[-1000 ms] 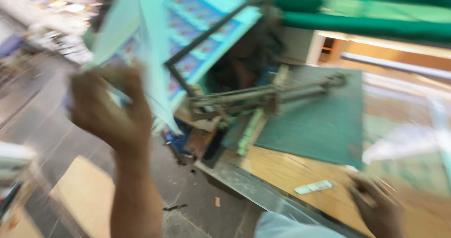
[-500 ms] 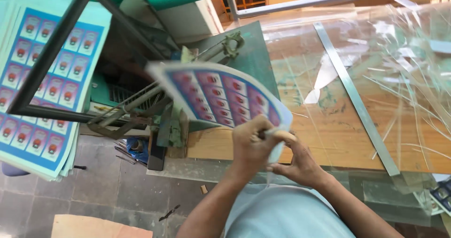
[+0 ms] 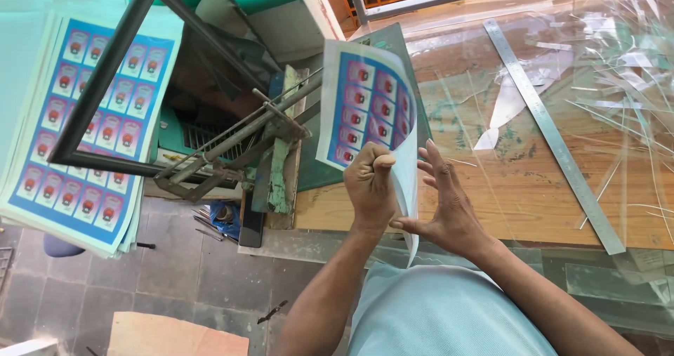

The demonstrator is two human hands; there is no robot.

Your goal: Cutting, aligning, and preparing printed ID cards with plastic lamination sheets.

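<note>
Two bare hands meet near the lower middle of the frame, above a pale blue shirt [image 3: 449,314]. The left hand [image 3: 371,186] is curled into a fist, fingers closed tight on the lower edge of a printed sheet [image 3: 368,107], which stands upright and bends over to the right at its top. The right hand [image 3: 444,205] is beside it with fingers spread wide and straight, palm turned toward the sheet's white back; its thumb touches the paper's edge, though whether the other fingers touch cannot be told. The sheet shows rows of small labels (red marks on white squares, framed in blue).

Just beyond the hands lies a wooden table [image 3: 505,201] under clear plastic film [image 3: 604,61], with a long steel ruler [image 3: 554,138] running diagonally across the right of the frame. Left of the sheet, at the centre, stands a green lever paper cutter [image 3: 277,159] with its grey metal arm raised. Farther left, filling the upper left of the frame, a stack of matching label sheets [image 3: 84,145] lies flat beneath a dark metal frame [image 3: 105,89]. Grey floor tiles [image 3: 175,272] show at the lower left.
</note>
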